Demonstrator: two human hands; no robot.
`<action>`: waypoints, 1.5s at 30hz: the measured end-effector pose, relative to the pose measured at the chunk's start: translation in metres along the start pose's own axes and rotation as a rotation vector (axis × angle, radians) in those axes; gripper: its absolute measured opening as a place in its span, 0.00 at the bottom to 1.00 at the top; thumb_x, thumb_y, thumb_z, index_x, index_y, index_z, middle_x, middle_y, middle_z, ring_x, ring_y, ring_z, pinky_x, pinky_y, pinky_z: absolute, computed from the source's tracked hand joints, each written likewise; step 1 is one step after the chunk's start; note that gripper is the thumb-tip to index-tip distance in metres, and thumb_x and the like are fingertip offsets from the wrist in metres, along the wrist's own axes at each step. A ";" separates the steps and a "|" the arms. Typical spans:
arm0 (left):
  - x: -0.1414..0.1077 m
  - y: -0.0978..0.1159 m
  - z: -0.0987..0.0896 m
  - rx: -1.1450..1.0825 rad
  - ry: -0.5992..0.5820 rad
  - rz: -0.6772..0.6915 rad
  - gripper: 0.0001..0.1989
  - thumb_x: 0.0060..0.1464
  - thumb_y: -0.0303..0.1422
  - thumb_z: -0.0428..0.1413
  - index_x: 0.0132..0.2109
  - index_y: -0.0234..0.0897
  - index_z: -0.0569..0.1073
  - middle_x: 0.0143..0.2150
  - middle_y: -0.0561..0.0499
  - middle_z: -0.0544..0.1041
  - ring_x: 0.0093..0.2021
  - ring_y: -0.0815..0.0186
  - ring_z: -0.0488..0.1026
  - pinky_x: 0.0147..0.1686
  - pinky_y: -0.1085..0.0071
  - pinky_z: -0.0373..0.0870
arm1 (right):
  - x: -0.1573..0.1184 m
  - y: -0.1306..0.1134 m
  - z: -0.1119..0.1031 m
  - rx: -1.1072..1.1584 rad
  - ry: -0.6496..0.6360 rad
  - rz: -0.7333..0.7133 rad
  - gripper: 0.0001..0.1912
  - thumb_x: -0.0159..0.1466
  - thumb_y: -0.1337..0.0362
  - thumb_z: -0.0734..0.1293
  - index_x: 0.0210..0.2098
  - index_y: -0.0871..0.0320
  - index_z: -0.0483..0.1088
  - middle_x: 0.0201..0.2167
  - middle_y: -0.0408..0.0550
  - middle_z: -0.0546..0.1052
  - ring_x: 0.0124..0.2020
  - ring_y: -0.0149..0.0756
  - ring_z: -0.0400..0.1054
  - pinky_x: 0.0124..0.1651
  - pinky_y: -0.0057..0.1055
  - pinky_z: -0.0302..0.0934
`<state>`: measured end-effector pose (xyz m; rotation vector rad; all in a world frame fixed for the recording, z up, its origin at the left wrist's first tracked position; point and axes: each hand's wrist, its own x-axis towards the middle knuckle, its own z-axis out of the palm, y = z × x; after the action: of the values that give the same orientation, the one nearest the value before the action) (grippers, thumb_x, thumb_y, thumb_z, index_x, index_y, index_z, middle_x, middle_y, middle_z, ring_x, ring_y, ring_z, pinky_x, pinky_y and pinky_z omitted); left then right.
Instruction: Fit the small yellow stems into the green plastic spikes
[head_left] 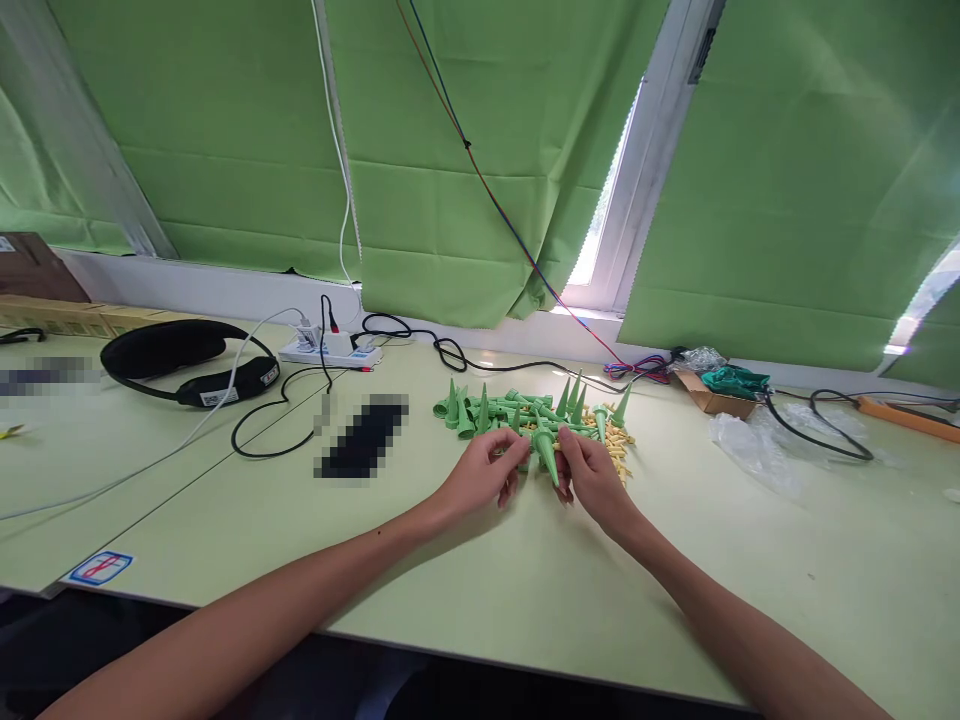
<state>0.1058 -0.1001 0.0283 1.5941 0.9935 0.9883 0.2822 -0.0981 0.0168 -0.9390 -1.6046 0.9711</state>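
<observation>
A green plastic cone-shaped piece (546, 455) is held between my two hands over the table, its pointed tip tilted down toward me. My left hand (487, 468) pinches its left side with thumb and fingers. On the other side, my right hand (596, 478) is closed, thumb and fingertips close against the cone; a bit of yellow shows there, but what they grip is mostly hidden. Just behind both hands lies a pile of similar green pieces (484, 410), some standing point up. Small yellow peg-like pieces (619, 440) are heaped at its right.
A small cardboard box (716, 395) with a green wrapper and clear plastic bags (757, 450) lie to the right. Leftward are a black neckband-shaped device (232, 385), a power strip (330, 350) and a blurred dark object (364, 440). Black cables (495, 365) run along the back.
</observation>
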 end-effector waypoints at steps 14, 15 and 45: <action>-0.007 0.001 0.001 0.003 -0.141 0.016 0.20 0.59 0.49 0.53 0.31 0.36 0.64 0.17 0.58 0.64 0.16 0.73 0.61 0.18 0.75 0.56 | -0.001 0.003 -0.002 -0.045 -0.183 -0.015 0.30 0.68 0.41 0.54 0.19 0.56 0.58 0.11 0.39 0.63 0.13 0.27 0.59 0.18 0.24 0.55; -0.008 0.002 0.001 0.046 -0.119 0.039 0.19 0.59 0.48 0.54 0.31 0.37 0.64 0.17 0.59 0.63 0.16 0.73 0.60 0.18 0.75 0.55 | -0.001 0.003 -0.001 -0.059 -0.179 -0.007 0.31 0.68 0.41 0.54 0.18 0.56 0.57 0.11 0.39 0.62 0.12 0.26 0.58 0.19 0.24 0.55; -0.002 0.002 0.004 -0.382 -0.313 -0.223 0.25 0.57 0.54 0.53 0.35 0.32 0.70 0.24 0.51 0.72 0.18 0.72 0.66 0.16 0.76 0.63 | -0.003 -0.002 -0.001 -0.028 -0.170 -0.088 0.27 0.70 0.44 0.54 0.24 0.56 0.60 0.16 0.39 0.65 0.15 0.27 0.58 0.19 0.26 0.55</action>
<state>0.1090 -0.1036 0.0287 1.2415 0.6989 0.6985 0.2840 -0.1008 0.0177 -0.8155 -1.7901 0.9914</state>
